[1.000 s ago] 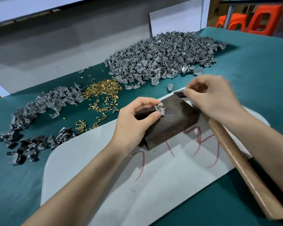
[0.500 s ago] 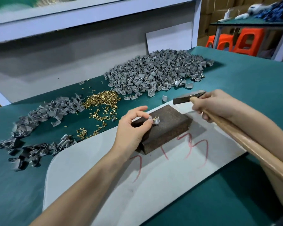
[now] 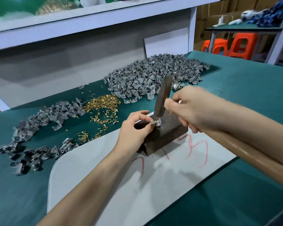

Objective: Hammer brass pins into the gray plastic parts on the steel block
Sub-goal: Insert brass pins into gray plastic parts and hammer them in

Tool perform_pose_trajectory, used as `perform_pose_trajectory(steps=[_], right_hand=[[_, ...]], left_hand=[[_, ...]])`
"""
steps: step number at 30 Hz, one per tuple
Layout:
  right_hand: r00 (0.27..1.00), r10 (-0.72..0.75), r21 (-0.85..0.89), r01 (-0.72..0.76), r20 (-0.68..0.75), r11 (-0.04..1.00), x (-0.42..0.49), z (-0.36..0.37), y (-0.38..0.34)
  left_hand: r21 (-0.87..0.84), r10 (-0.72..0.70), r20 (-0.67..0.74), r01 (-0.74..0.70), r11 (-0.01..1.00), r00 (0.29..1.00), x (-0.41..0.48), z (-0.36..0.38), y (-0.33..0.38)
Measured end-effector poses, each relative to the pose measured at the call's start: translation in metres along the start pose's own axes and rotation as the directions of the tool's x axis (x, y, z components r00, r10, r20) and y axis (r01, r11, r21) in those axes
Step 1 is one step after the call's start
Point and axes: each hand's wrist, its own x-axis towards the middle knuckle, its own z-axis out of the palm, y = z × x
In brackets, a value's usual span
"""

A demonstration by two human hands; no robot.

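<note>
Pinching one gray part (image 3: 154, 124) on one steel block (image 3: 165, 139): left hand (image 3: 134, 132); right hand (image 3: 194, 108) grips one hammer (image 3: 162, 97).

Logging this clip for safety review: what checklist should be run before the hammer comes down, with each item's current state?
1. Gray part sits on the steel block: ok.
2. Left hand pinches the part: ok.
3. Brass pin in the part: ok; upright: cannot tell.
4. Hammer head over the pin: ok.
5. Right hand grips the handle close to the head: ok.
6. Left fingertips clear of the strike spot: not ok, they lie right beside the pin.
</note>
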Motion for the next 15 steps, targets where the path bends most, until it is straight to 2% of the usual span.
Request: perform_pose_trajectory(steps=[5, 8, 13, 15], right_hand=[[0.995, -0.068, -0.216, 0.049, -0.080, 0.975, 0.002, 0.001, -0.010], [0.991, -0.099, -0.261, 0.072, -0.091, 0.963, 0.005, -0.003, -0.015], [0.996, -0.087, -0.273, 0.081, -0.010, 0.959, 0.001, 0.007, -0.012], [0.995, -0.092, -0.268, 0.078, -0.040, 0.960, 0.000, 0.002, -0.012]], left_hand=[[-0.080, -0.032, -0.003, 0.031, 0.996, 0.999, 0.000, 0.002, -0.001], [-0.092, -0.039, -0.005, 0.038, 0.995, 0.999, 0.001, 0.001, -0.002], [-0.099, -0.021, 0.005, 0.022, 0.995, 1.000, 0.000, 0.001, -0.002], [-0.095, -0.012, 0.004, 0.012, 0.995, 1.000, 0.000, 0.001, -0.001]])
